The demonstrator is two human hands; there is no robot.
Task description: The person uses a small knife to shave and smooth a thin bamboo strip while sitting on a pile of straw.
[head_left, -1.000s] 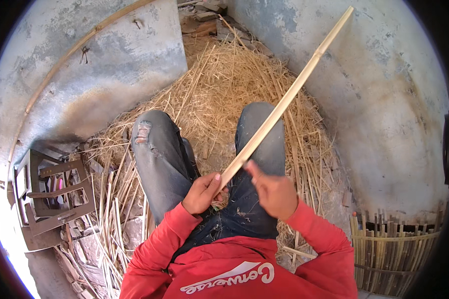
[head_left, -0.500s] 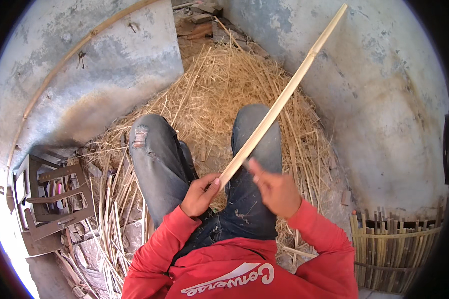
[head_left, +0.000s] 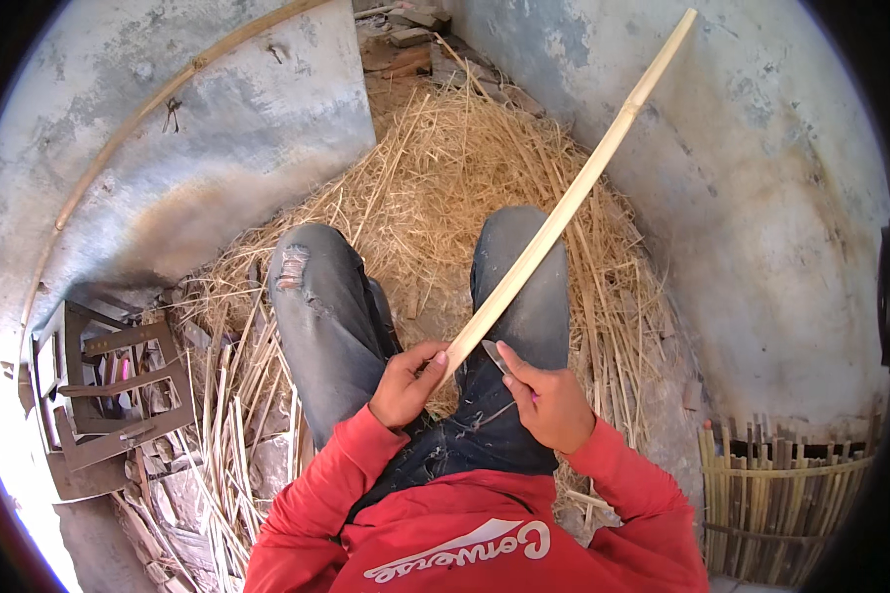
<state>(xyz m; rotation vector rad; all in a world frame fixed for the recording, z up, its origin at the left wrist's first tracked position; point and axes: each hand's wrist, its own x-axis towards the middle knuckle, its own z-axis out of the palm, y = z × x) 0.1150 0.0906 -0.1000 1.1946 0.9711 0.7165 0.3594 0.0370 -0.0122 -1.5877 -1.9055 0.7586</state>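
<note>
A long pale bamboo strip [head_left: 561, 212] slants from between my knees up to the far right, across my right thigh. My left hand [head_left: 407, 383] pinches its near end, thumb on top. In my right hand [head_left: 552, 403] is a small knife [head_left: 495, 358], its short grey blade pointing up and left, thumb laid along it. The blade sits close to the right edge of the strip near its lower end; I cannot tell whether it touches. Most of the knife's handle is hidden in my closed fingers.
Straw-like shavings [head_left: 455, 158] and thin strips cover the ground ahead. Loose slats [head_left: 235, 465] lie at the left beside a brown broken frame [head_left: 119, 385]. A slatted bamboo basket [head_left: 781, 504] stands at the lower right. Stained walls [head_left: 761, 217] close in both sides.
The knife was blurred and now shows plainly; my right hand has turned a little and sits slightly lower. The view has shifted slightly. My left hand keeps its hold on the strip.
</note>
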